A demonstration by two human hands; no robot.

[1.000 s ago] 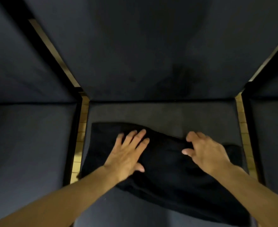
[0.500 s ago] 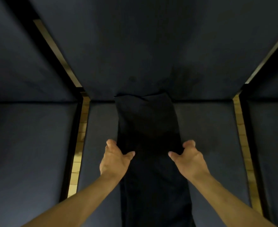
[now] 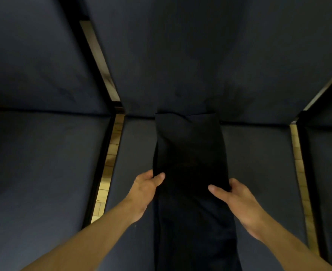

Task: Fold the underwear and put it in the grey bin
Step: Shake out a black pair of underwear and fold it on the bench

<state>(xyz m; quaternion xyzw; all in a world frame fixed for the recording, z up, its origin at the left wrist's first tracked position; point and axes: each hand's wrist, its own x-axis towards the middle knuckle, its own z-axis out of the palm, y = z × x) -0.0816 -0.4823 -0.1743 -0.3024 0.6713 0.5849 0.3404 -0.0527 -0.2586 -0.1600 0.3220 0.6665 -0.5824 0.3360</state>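
Dark navy cushion panels fill the view: a big back panel (image 3: 200, 55) up top, a centre seat cushion (image 3: 135, 153) below it, more padded panels left (image 3: 43, 163) and right (image 3: 329, 173). Narrow gaps between them show wooden floor (image 3: 110, 163), one strip on each side of the centre cushion. Bare cushion is open on both sides of the garment.

Black underwear (image 3: 190, 153) lies as a long narrow strip down the middle of the centre cushion; far end touches the seam under the back panel, near end runs out of frame at the bottom.

Left hand (image 3: 143, 188) grips the strip's left edge, thumb on top, fingers curled under and hidden. Right hand (image 3: 235, 194) grips the right edge the same way, thumb laid across the cloth. Both pinch cloth at mid-length.
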